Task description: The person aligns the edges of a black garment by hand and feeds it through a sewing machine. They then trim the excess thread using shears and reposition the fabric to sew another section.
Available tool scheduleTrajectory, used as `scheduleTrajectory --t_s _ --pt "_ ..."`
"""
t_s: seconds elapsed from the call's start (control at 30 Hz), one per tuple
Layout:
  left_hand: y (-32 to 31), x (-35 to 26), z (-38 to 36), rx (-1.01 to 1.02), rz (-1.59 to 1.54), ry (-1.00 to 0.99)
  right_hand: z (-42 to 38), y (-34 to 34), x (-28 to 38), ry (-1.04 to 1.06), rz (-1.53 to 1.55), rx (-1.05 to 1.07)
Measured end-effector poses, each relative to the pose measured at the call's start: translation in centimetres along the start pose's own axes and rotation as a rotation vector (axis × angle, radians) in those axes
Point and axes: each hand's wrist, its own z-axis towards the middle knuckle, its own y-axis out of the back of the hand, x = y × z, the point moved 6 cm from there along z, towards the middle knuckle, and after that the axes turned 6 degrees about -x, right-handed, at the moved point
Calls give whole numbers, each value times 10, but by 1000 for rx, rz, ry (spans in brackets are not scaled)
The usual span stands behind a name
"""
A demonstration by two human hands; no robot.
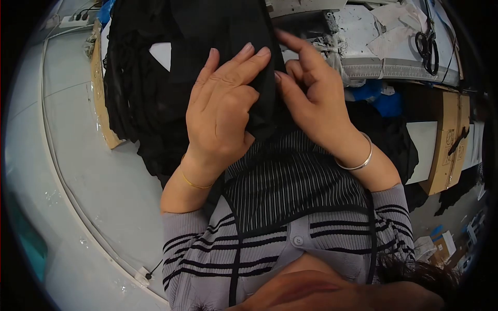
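A large piece of black fabric (218, 23) lies spread in front of me and hangs toward my lap. My left hand (223, 103) rests on it, fingers stretched forward and thumb bent inward. At the fabric's right edge is my right hand (316, 93). Its index finger and thumb are apart, their tips against that edge, while the other fingers curl. A white patch (163, 55) shows beside the fabric, left of my left hand. Gathered black cloth (129, 98) hangs down on the left.
To the right, black scissors (427, 52) lie by a ruler strip (399, 70) on a machine bed with pale scraps (391, 31). A cardboard box (448, 142) stands below. A power strip (78, 20) is at top left; a cable (67, 181) runs down the left.
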Motion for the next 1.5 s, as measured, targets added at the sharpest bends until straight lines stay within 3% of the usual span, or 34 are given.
scheduleTrajectory --t_s 0.03,0.13,0.33,0.47,0.57,0.63,0.77,0.83,0.87,0.97,1.07,1.13,1.23,1.3,1.37,1.5 --pt "-2 -1 -1 1 -4 6 -4 -2 -11 -156 145 57" --pt "-12 4 4 8 -31 35 0 -4 -10 -195 375 49" --pt "-9 36 26 -133 -28 46 33 -11 -12 -128 249 62" --pt "6 59 29 -224 -276 170 31 -8 -13 -159 247 35" --pt "13 73 27 -310 -410 230 30 2 -4 15 237 -30" --pt "17 72 28 -348 -421 245 31 0 7 197 -28 103" --pt "19 54 34 -302 -219 163 32 -8 14 305 -195 90" --pt "14 35 36 -242 -98 -24 34 -10 20 308 -302 112" --pt "11 27 38 -139 8 -16 33 -10 19 307 -301 111" --pt "-3 30 28 -157 -42 12 26 -9 18 389 -345 63" --pt "-7 39 27 -167 -74 42 21 -5 13 213 -112 12" --pt "-8 53 32 -200 -114 30 25 -4 2 -50 83 16" --pt "0 75 45 -175 -195 11 36 -9 -7 -187 291 -20" --pt "2 74 52 -119 -236 6 37 -9 -8 -208 288 53" --pt "9 68 51 -194 -363 160 35 -8 -11 -231 287 126" --pt "7 55 39 -194 -152 53 31 -1 -4 -57 174 30"
